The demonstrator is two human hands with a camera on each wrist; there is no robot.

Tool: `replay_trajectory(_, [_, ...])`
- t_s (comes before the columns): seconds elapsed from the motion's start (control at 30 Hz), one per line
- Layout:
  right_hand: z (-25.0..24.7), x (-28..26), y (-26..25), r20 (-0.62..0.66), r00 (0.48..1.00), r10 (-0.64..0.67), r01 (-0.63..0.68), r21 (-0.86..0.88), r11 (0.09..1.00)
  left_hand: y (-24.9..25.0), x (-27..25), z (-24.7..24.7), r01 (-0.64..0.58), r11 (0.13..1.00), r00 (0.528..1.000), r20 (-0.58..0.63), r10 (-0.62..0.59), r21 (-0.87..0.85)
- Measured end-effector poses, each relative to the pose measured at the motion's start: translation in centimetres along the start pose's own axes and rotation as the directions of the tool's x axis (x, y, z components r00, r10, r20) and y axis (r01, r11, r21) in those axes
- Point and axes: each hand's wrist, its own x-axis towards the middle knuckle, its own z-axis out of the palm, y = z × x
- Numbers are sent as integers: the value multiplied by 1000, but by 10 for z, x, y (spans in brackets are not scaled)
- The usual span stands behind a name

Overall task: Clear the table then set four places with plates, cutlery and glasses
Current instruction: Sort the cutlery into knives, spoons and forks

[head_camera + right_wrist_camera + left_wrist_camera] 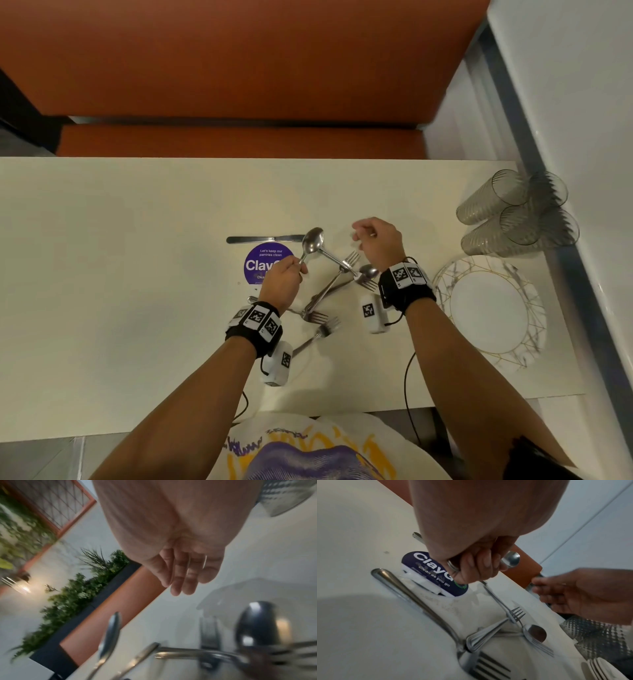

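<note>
A shiny spoon (312, 241) is held by its handle in the left hand (281, 280), fingers (477, 566) curled round it, bowl raised above the cream worktop (120, 274). Loose forks (317, 317) lie crossed at centre. The right hand (378, 240) hovers, fingers loose, holding nothing. Plates (493, 308) and glasses (513, 212) crowd the right edge; left stays bare.

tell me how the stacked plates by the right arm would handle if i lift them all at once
The stacked plates look like rigid glazed ceramic, so probably heavy together and breakable if dropped. Their smooth, glossy rims suggest a slippery grip, and upper plates could slide on the lower ones if tilted. The glasses stand close beside them, so a careless lift might knock those.
</note>
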Motion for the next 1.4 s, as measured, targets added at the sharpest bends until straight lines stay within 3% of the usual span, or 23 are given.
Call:
replay_trajectory(0.23, [-10,-2,56,-3,979,203,-186,-418,889,-25,2,2,61,998,998,-17,-61,-17])
replay_trajectory(0.4, [-11,-7,63,46,953,299,-240,-486,841,-22,1,8,71,997,997,-32,-71,-10])
replay_trajectory(0.6, [-25,-5,69,7,977,212,-188,-434,881,-14,-1,12,50,999,998,-28,-50,1])
replay_trajectory(0.8, [-58,0,68,-76,997,-21,0,-270,963,-1,-4,19,11,999,999,-43,-9,42])
replay_trajectory(1.1, [-88,13,34,-194,932,-306,264,-214,940,17,-2,24,-78,987,995,-50,86,140])
replay_trajectory(1.23, [-81,13,7,-130,926,-355,342,-113,933,28,1,22,-101,991,993,-49,106,83])
replay_trajectory(1.4, [-41,5,-20,-12,957,-289,289,14,957,44,-3,22,-54,998,997,53,56,-37])
